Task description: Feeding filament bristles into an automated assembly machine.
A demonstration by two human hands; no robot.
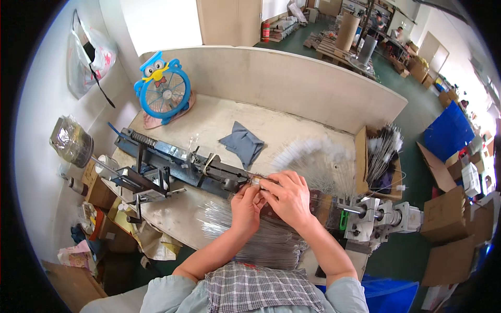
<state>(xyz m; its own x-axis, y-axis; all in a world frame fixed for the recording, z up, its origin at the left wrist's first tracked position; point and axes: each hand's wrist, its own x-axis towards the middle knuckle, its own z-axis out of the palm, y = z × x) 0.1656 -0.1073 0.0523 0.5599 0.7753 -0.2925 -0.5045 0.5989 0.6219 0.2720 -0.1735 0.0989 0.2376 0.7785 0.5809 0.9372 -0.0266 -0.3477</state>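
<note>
My left hand (246, 207) and my right hand (288, 197) meet at the near right end of a long dark metal bench fixture (182, 161). Both have their fingers pinched together around a small pale, shiny piece (255, 181). Fingertips cover most of it, so its kind cannot be made out. Just below the hands lies a thick bundle of thin straight metal wires (269, 249), partly hidden by my forearms. Beyond my right hand, fine wires with whitish ends (313, 159) fan out on the worktable (203, 117).
A grey cloth (243, 143) and a blue cartoon-shaped fan (164, 94) stand beyond the fixture. A cranked metal frame (141, 182) sits left. Right are a cardboard box (361, 161) of wires and a metal shaft mechanism (383, 216). A low partition (292, 86) borders the table's far side.
</note>
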